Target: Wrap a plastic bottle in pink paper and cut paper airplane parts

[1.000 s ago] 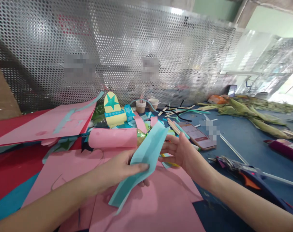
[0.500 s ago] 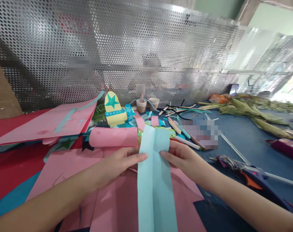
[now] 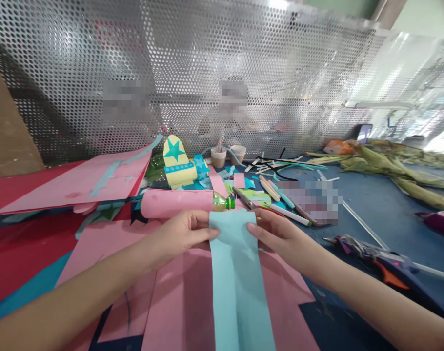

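A long light-blue paper strip [image 3: 234, 273] runs toward me over pink paper sheets [image 3: 181, 302], a soft crease along its length. My left hand [image 3: 192, 231] pinches its left edge near the far end, thumb on top and fingers behind. On the opposite edge my right hand [image 3: 271, 229] grips it the same way. Just beyond the strip lies a bottle wrapped in pink paper [image 3: 178, 202], its green cap pointing right. Scissors [image 3: 244, 199] rest behind my right hand, partly hidden.
A glue gun [image 3: 386, 265] lies at right, with a glue stick [image 3: 364, 224] near it. Pens [image 3: 290, 214], paper scraps and small cups [image 3: 218, 157] are farther back. Corn husks [image 3: 375, 168] lie at far right. A perforated metal panel [image 3: 192, 63] stands behind.
The strip's far end has tipped down and toward me, uncovering the bottle's cap and the scissors. Its crease looks flatter there. Both hands keep their hold.
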The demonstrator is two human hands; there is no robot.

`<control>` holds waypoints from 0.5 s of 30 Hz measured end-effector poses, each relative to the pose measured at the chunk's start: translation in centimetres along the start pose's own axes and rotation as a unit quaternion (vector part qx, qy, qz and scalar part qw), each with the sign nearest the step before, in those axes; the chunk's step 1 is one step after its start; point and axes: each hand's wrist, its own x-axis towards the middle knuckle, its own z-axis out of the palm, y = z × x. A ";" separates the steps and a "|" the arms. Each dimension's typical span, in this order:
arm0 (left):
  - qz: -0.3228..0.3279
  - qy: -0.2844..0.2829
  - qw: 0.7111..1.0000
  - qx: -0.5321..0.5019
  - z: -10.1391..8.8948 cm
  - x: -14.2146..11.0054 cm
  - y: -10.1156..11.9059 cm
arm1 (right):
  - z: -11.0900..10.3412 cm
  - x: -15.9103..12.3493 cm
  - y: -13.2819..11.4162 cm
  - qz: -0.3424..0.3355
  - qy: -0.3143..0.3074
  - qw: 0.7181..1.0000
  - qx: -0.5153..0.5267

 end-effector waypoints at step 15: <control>-0.007 0.033 0.988 0.149 -0.2 0.1 -0.3 | -0.2 -0.2 0.3 0.011 -0.029 0.995 -0.096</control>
